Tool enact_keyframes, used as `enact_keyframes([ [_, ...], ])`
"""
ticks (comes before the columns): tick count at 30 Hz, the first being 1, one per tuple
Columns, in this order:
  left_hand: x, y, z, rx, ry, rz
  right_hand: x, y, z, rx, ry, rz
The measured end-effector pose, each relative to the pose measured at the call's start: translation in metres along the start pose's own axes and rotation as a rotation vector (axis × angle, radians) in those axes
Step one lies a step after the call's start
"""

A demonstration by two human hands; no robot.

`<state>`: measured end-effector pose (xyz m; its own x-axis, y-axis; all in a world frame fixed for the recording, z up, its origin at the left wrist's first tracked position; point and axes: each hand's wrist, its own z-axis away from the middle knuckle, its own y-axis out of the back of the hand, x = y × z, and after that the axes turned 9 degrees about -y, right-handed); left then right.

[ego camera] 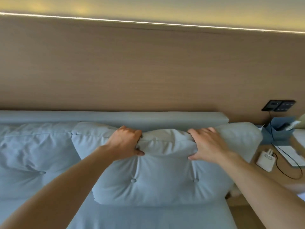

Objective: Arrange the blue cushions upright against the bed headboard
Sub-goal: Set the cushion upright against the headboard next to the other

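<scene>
Soft tufted pale-blue fabric cushion (165, 176) (light, squashy) leans on the padded blue headboard (148, 117), left hand (125, 142) and right hand (208, 146) both clenching its top edge.

Warm yellow light comes from a thin bright strip (148, 22) running along the top of the wood wall (148, 71), glowing on the surface above it, while the scene below is evenly and softly lit with only faint shadows. The wide lens bends straight lines, so the strip slopes and curves toward the edges. The picture is slightly soft, most at the right edge.
</scene>
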<state>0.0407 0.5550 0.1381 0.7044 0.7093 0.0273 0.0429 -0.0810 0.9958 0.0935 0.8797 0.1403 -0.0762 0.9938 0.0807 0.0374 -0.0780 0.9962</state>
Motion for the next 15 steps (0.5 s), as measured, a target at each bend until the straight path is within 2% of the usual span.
enact_keyframes([
  [2,-0.017,-0.017,-0.009,0.08,-0.017,-0.007,-0.003,-0.007,-0.025,0.012,-0.009,0.006],
  [8,-0.05,-0.067,-0.033,0.164,-0.081,-0.059,-0.003,-0.056,-0.068,0.066,-0.092,-0.018],
  [15,-0.068,-0.124,-0.062,0.216,-0.139,-0.084,0.001,-0.106,-0.079,0.102,-0.194,-0.045],
])
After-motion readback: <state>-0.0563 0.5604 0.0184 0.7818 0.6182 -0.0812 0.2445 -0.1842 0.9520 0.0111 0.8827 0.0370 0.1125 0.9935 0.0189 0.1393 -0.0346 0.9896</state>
